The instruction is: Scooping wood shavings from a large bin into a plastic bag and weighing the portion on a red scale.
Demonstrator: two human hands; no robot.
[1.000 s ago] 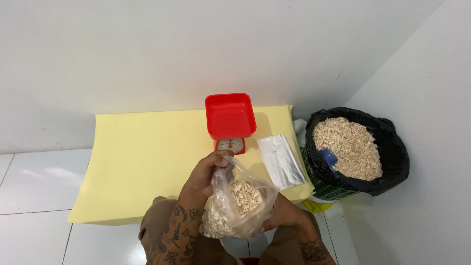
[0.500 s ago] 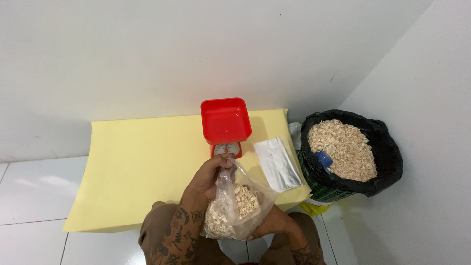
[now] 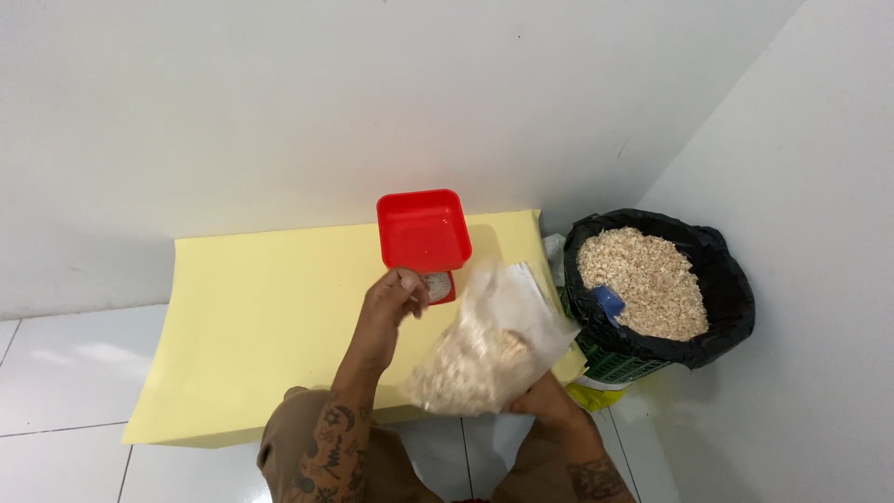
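In the lower middle of the head view, a clear plastic bag (image 3: 484, 354) partly filled with pale wood shavings is held tilted and blurred above the near edge of the yellow table (image 3: 270, 317). The bag is gripped from below by the right hand (image 3: 545, 402), whose fingers are closed on its lower corner. The left hand (image 3: 396, 293) is seen just left of the bag's top, its fingers curled in; whether the bag's edge is pinched by them cannot be told, since the plastic there is blurred.

At the centre of the frame, on the far side of the table, a red kitchen scale (image 3: 424, 233) with a square red tray is seen; its round dial is partly hidden behind the left hand's fingers. To the right of the frame, against the corner of the white walls, a green crate lined with a black bag (image 3: 717, 279) is heaped with shavings, and a small blue scoop (image 3: 608, 303) is lodged at its left edge. The crate's near left side is partly covered by the held bag. White floor tiles (image 3: 65, 373) are seen at lower left.
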